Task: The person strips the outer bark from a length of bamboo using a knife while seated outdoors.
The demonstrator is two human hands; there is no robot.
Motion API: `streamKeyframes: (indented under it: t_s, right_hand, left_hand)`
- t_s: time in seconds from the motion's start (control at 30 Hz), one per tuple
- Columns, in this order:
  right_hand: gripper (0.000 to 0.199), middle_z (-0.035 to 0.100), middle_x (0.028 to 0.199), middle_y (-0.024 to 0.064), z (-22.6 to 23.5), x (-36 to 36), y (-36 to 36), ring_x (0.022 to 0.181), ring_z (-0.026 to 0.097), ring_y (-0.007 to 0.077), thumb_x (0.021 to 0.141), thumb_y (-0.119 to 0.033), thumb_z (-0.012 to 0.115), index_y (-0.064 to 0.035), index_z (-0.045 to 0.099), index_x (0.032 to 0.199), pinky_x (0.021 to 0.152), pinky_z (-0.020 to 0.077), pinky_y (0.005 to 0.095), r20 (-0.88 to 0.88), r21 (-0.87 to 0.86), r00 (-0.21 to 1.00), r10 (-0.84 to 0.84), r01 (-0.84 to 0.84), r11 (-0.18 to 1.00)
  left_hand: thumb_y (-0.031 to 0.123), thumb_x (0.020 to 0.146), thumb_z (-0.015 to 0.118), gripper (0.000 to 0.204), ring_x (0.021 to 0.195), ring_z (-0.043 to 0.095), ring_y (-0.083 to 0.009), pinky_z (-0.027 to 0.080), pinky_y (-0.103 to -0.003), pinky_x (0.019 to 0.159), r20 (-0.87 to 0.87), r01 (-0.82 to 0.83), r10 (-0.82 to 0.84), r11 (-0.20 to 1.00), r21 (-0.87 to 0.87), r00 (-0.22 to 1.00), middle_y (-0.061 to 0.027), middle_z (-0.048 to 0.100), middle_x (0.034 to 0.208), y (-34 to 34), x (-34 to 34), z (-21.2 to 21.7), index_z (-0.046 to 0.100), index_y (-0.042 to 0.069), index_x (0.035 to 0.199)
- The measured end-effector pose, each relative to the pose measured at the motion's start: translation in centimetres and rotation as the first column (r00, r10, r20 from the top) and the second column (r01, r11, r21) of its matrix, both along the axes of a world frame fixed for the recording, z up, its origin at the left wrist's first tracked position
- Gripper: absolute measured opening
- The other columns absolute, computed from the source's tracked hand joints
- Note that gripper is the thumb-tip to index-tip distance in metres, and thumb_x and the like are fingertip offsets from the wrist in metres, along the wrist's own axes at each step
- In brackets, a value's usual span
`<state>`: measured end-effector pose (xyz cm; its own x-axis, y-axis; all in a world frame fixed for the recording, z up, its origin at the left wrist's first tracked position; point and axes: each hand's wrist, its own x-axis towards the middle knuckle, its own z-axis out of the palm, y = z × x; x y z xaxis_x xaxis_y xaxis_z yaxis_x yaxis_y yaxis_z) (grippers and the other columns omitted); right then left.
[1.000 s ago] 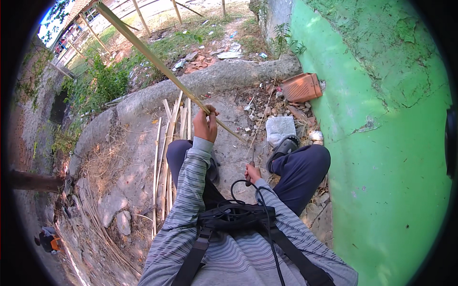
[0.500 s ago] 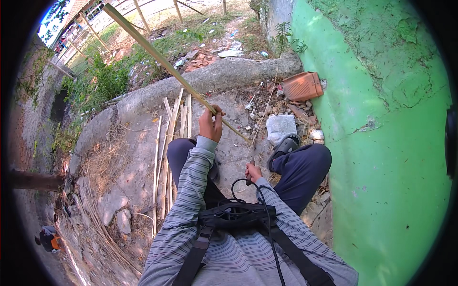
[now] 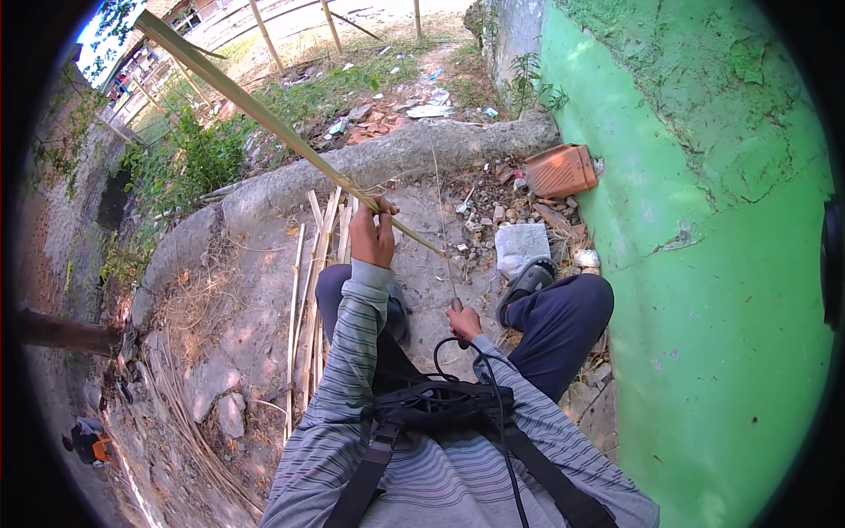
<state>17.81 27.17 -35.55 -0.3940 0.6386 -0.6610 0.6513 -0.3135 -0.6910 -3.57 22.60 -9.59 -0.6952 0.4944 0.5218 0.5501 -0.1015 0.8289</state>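
My left hand (image 3: 373, 238) is closed around a long split bamboo strip (image 3: 264, 114), which slants from the upper left down to a narrow end between my knees. A loose pale fibre curls off the strip beside my fingers. Lower and to the right, my right hand (image 3: 466, 323) grips the dark handle of what looks like a knife (image 3: 456, 304). Its thin blade points away from me, near the strip's lower end; whether they touch I cannot tell. Several split bamboo strips (image 3: 304, 308) lie on the ground left of my left knee.
A green wall (image 3: 704, 308) rises on the right. Near it lie an orange ridged clay block (image 3: 561, 170), a whitish slab (image 3: 521, 251) and rubble. A low concrete kerb (image 3: 352, 167) curves across ahead. A black cable (image 3: 506, 422) hangs by my right forearm. Another person (image 3: 88, 440) appears far left.
My left hand has come a little left and nearer me with the bamboo strip, whose lower end shifted left. My right hand has moved slightly left, and the knife points more to the left.
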Motion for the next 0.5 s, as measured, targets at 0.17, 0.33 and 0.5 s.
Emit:
streamKeyframes:
  t_s: [0.17, 0.33, 0.5]
  right_hand:
    - [0.034, 0.062, 0.061, 0.0066, 1.0, -1.6, 0.4, 0.05, 0.063, 0.0179, 0.084, -0.032, 0.066, -0.0002, 0.061, 0.074, 0.047, 0.0493, 0.0337, 0.028, 0.157, 0.97, 0.243, -0.244, 0.957]
    - [0.033, 0.062, 0.062, 0.0057, 1.6, -3.9, 0.4, 0.05, 0.062, 0.0172, 0.085, -0.033, 0.067, -0.0007, 0.062, 0.08, 0.049, 0.05, 0.0329, -0.026, 0.256, 0.908, 0.418, -0.398, 0.881]
    - [0.033, 0.061, 0.065, 0.0053, 5.7, -5.0, -0.2, 0.051, 0.06, 0.0154, 0.086, -0.032, 0.067, 0.0002, 0.061, 0.084, 0.049, 0.0494, 0.0316, -0.169, 0.143, 0.907, 0.385, -0.364, 0.92]
  left_hand:
    - [-0.005, 0.091, 0.05, 0.005, 0.079, 0.067, -0.0224, 0.054, -0.033, 0.072, -0.043, -0.084, 0.086, 0.995, 0.059, 0.995, -0.0124, 0.063, 0.079, -3.2, -2.9, 2.9, 0.053, -0.002, 0.092]
    - [-0.007, 0.091, 0.047, 0.008, 0.08, 0.065, -0.0206, 0.054, -0.034, 0.076, -0.122, -0.126, 0.14, 0.985, 0.119, 0.983, -0.0113, 0.059, 0.083, -6.8, -5.5, 4.5, 0.051, -0.002, 0.095]
    - [-0.008, 0.092, 0.043, 0.01, 0.091, 0.063, -0.0217, 0.052, -0.035, 0.089, -0.012, -0.192, 0.197, 0.968, 0.162, 0.98, -0.0113, 0.057, 0.089, -12.3, -8.3, 4.8, 0.048, -0.001, 0.098]
